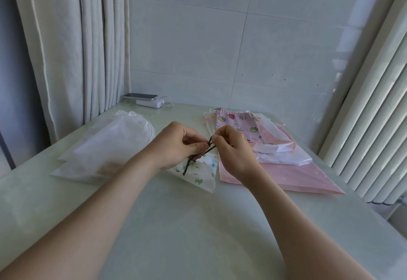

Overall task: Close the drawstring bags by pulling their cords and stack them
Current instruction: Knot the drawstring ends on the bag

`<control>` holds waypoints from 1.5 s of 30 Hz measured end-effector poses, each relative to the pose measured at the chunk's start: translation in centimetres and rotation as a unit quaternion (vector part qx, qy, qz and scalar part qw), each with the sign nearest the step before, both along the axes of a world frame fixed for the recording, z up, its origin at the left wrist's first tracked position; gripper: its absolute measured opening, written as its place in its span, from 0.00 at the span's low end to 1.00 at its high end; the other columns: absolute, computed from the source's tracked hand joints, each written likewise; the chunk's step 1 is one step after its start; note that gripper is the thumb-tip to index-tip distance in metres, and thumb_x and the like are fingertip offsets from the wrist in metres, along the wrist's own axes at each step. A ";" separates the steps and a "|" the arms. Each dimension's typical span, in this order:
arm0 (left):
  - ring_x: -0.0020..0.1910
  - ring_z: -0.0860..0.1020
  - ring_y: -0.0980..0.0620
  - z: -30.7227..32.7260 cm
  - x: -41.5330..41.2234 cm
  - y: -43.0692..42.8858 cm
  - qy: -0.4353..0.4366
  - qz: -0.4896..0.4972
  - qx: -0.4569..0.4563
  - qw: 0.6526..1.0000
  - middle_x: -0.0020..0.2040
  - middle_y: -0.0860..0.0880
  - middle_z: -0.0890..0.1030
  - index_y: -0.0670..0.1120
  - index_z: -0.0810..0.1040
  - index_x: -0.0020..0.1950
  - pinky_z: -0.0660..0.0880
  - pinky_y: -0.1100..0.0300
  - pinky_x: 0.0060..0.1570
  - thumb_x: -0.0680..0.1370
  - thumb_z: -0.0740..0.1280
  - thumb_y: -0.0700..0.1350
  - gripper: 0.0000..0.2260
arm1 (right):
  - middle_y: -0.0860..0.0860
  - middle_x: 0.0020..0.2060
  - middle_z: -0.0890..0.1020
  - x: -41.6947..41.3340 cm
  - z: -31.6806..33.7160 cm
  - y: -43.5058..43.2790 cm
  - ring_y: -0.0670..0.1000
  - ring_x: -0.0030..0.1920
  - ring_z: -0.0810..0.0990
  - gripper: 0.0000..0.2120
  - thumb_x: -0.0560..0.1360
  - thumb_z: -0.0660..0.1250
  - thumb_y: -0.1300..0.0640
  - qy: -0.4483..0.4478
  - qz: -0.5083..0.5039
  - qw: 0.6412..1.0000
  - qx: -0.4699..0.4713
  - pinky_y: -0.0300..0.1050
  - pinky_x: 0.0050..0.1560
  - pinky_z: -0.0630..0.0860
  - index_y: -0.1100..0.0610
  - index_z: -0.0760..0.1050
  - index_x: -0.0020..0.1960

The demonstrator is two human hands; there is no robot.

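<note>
Soft, even daylight, faint shadows, wide-angle bending at the edges

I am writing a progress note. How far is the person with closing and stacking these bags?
Done, it seems: the pink printed bag, its mouth gathered, lies on the pink pile at the right. In hand: the left hand and right hand pinch the dark green cord of the small clover-print bag, not yet stacked. Left: probably the white bags at the left; whether they are closed I cannot tell.
</note>
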State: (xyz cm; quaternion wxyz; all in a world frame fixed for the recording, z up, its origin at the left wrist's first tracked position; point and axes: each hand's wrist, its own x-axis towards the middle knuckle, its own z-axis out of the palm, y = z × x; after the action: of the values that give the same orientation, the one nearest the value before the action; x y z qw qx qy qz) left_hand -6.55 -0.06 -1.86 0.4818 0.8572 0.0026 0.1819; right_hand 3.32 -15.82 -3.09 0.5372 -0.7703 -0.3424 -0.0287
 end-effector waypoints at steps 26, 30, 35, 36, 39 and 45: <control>0.36 0.82 0.54 0.2 -0.3 -0.5 0.088 -0.006 0.103 0.991 0.38 0.48 0.86 0.48 0.84 0.46 0.78 0.60 0.42 0.81 0.70 0.44 0.06 | 0.47 0.25 0.62 -0.3 1.3 -1.1 0.49 0.26 0.58 0.19 0.84 0.67 0.51 0.203 0.073 0.970 0.108 0.39 0.28 0.58 0.57 0.71 0.37; 0.35 0.82 0.54 0.2 -0.4 -0.5 0.094 -0.023 0.118 0.988 0.37 0.49 0.86 0.48 0.86 0.44 0.77 0.63 0.41 0.80 0.72 0.45 0.06 | 0.54 0.31 0.68 -0.3 1.5 -1.1 0.50 0.27 0.62 0.18 0.83 0.68 0.49 0.200 0.070 0.962 0.173 0.41 0.29 0.60 0.57 0.72 0.40; 0.34 0.80 0.56 0.2 -0.4 -0.6 0.093 -0.018 0.117 0.989 0.36 0.49 0.85 0.48 0.87 0.43 0.75 0.63 0.40 0.80 0.73 0.47 0.07 | 0.52 0.31 0.76 -0.3 1.8 -1.1 0.50 0.30 0.72 0.17 0.83 0.68 0.49 0.191 0.037 0.945 0.263 0.43 0.34 0.70 0.59 0.77 0.41; 0.34 0.80 0.56 0.2 -0.3 -0.6 0.095 -0.015 0.119 0.988 0.36 0.49 0.85 0.48 0.86 0.43 0.75 0.62 0.40 0.80 0.72 0.47 0.07 | 0.52 0.35 0.81 -0.2 1.8 -1.2 0.51 0.34 0.76 0.15 0.83 0.68 0.49 0.188 0.042 0.945 0.264 0.45 0.38 0.74 0.59 0.79 0.44; 0.34 0.81 0.54 0.1 -0.2 -0.6 0.094 -0.006 0.104 0.990 0.37 0.48 0.85 0.49 0.86 0.43 0.77 0.57 0.44 0.81 0.71 0.47 0.08 | 0.50 0.52 0.88 0.3 1.6 -1.4 0.52 0.49 0.84 0.09 0.83 0.68 0.53 0.152 0.082 0.960 0.222 0.47 0.51 0.80 0.52 0.82 0.61; 0.33 0.80 0.52 0.1 -0.2 -0.2 0.070 0.005 0.033 0.997 0.35 0.47 0.84 0.41 0.85 0.43 0.77 0.57 0.42 0.83 0.68 0.42 0.11 | 0.47 0.41 0.88 0.3 0.3 -1.1 0.48 0.43 0.86 0.08 0.76 0.71 0.62 -0.038 0.018 0.999 0.030 0.44 0.47 0.81 0.51 0.85 0.51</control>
State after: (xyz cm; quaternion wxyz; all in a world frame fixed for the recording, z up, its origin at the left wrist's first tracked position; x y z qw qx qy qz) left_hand -6.75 -0.25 -1.77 0.4507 0.8834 0.0344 0.1237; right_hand 3.66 -16.96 -2.77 0.5470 -0.7462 -0.3749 -0.0583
